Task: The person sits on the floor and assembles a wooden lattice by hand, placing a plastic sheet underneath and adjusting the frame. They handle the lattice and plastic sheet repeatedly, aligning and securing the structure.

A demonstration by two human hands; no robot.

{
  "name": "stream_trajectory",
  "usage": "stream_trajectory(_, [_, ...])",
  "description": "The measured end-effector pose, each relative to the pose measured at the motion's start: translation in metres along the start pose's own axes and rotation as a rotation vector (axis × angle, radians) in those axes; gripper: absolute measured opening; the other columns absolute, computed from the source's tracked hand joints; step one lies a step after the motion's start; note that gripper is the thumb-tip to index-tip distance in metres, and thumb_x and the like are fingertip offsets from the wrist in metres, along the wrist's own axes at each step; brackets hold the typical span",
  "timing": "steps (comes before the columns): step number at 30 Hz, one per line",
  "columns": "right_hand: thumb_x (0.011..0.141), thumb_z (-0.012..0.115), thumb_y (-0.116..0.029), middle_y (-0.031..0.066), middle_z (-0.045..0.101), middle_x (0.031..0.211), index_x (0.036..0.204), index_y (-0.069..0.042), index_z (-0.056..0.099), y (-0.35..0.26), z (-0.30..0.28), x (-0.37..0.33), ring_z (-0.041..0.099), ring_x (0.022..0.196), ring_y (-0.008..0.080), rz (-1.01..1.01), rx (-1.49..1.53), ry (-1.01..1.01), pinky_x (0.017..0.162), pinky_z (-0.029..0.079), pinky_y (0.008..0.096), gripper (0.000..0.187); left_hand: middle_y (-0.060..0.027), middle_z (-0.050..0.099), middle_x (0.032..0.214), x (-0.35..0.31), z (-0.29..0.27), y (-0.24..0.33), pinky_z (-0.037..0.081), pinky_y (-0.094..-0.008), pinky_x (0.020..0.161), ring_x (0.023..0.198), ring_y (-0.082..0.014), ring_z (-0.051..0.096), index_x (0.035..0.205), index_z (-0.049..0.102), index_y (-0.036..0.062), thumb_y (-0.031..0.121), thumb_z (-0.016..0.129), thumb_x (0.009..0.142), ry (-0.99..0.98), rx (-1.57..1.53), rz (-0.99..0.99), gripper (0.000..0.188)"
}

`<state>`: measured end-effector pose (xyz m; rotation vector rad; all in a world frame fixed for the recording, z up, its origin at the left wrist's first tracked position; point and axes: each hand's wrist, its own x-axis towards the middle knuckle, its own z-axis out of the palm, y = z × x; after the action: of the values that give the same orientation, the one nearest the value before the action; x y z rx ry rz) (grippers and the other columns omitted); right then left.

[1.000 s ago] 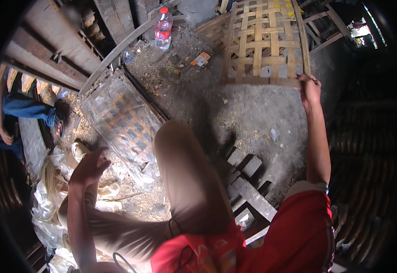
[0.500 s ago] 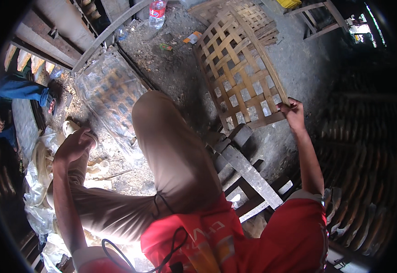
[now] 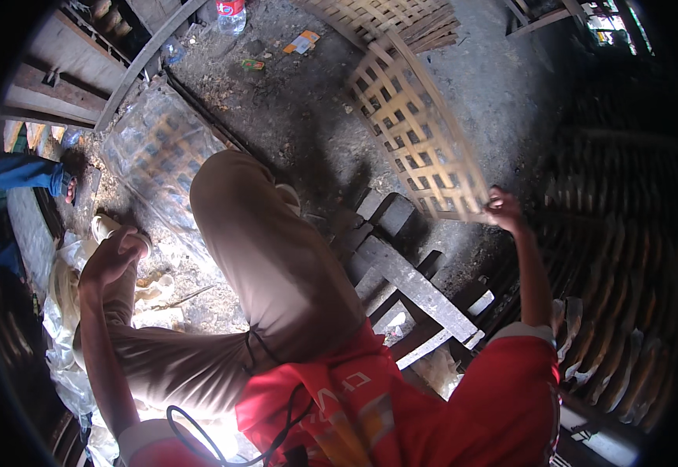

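Your right hand (image 3: 504,208) has its grip clamped on the near corner of the woven bamboo panel (image 3: 415,132), which tilts up off the dirt floor (image 3: 308,117). Your left hand (image 3: 112,255) is loosely curled, holding nothing, above the plastic sheeting (image 3: 152,156).

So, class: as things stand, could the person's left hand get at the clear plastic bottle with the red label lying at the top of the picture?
Probably not. The left hand rests low by the knee; the bottle lies well beyond the plastic-wrapped lattice panel.
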<state>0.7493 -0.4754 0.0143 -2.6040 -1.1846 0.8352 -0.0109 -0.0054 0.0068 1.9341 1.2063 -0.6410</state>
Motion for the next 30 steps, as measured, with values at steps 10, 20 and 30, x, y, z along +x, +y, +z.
stream_trajectory(10, [0.087,0.067,-0.029,0.0217,0.066,0.077,0.089,-0.004,0.058,-0.088,0.090,0.056,0.065,0.079,0.0439,-0.019,-0.189,0.370,0.066,0.050,0.0506,0.027,-0.0193,0.064,0.122,-0.013,-0.011,0.027,0.050,-0.0404,0.096,0.111,-0.0307,0.064,0.136,0.049,0.0086,0.025,0.063,0.093,-0.029,-0.035,-0.079,0.048])
stream_trajectory(20, [0.081,0.073,-0.022,0.0233,0.069,0.088,0.101,-0.002,0.068,-0.122,-0.022,0.011,0.069,0.090,0.0376,0.067,-0.094,0.453,0.074,0.053,0.0430,0.029,-0.0192,0.063,0.124,-0.008,-0.010,0.025,0.049,-0.0407,0.096,0.113,-0.0316,0.063,0.136,0.048,0.0076,0.025,0.062,0.094,-0.004,0.005,-0.036,0.048])
stream_trajectory(30, [0.093,0.063,-0.025,0.0226,0.067,0.096,0.107,-0.009,0.062,-0.072,0.061,0.091,0.062,0.096,0.0453,0.049,-0.227,0.434,0.076,0.051,0.0499,0.022,-0.0197,0.062,0.126,-0.005,0.000,0.014,0.050,-0.0414,0.095,0.110,-0.0327,0.064,0.135,0.048,0.0083,0.024,0.061,0.095,0.011,0.030,0.017,0.045])
